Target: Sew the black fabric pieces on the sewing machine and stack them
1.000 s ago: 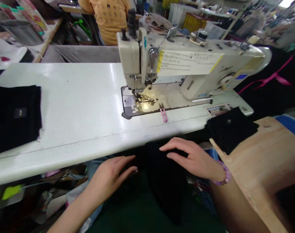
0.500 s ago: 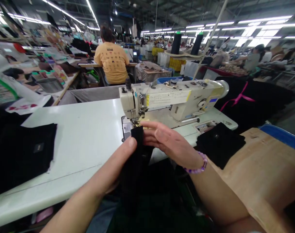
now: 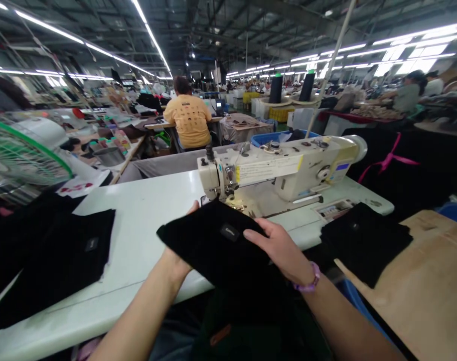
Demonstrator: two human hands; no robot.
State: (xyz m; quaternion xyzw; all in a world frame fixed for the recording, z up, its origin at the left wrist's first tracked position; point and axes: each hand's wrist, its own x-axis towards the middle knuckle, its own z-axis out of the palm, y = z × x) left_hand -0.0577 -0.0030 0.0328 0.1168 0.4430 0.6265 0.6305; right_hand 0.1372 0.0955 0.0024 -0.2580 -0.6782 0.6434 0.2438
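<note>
A piece of black fabric point(image 3: 209, 240) with a small dark label point(image 3: 229, 231) is spread in front of the sewing machine point(image 3: 284, 168). My left hand point(image 3: 178, 264) supports its left side from beneath, most of the fingers hidden behind the cloth and one fingertip showing past the far edge. At the right edge my right hand point(image 3: 283, 248) grips the fabric, thumb on top close to the label, fingers underneath. The lower part of the cloth hangs toward my lap. Its far corner overlaps the view of the machine's needle area.
Black labelled pieces point(image 3: 89, 250) lie on the left of the white sewing table point(image 3: 149, 200). A black stack point(image 3: 363, 240) rests at right, partly over a brown board point(image 3: 435, 265). A green-rimmed fan point(image 3: 25, 150) stands at left; a person in yellow point(image 3: 187, 120) sits ahead.
The fabric, earlier a narrow folded strip by the needle, is now opened flat with its label showing. My right hand has moved onto its right edge. The view has tilted up.
</note>
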